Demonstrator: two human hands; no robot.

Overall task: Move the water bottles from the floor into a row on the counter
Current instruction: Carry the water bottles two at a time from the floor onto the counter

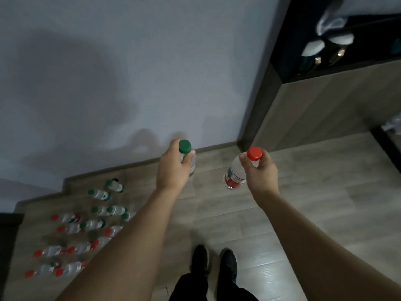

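Both grips are closed round bottle necks: the left hand [173,168] holds a green-capped bottle [188,158] just under its cap, and the right hand [261,170] holds a red-capped bottle [235,173] the same way, each bottle hanging above the wooden floor [303,192]. Many more bottles on the floor [80,231], green- and red-capped, lie on their sides at lower left near the wall [108,72]. Dark shoes [213,263] stand below.

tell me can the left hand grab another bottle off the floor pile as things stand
Probably not. The left hand already grips the green-capped bottle by its neck, well above the floor bottles, which lie low to its left. It would need to free itself and reach down.
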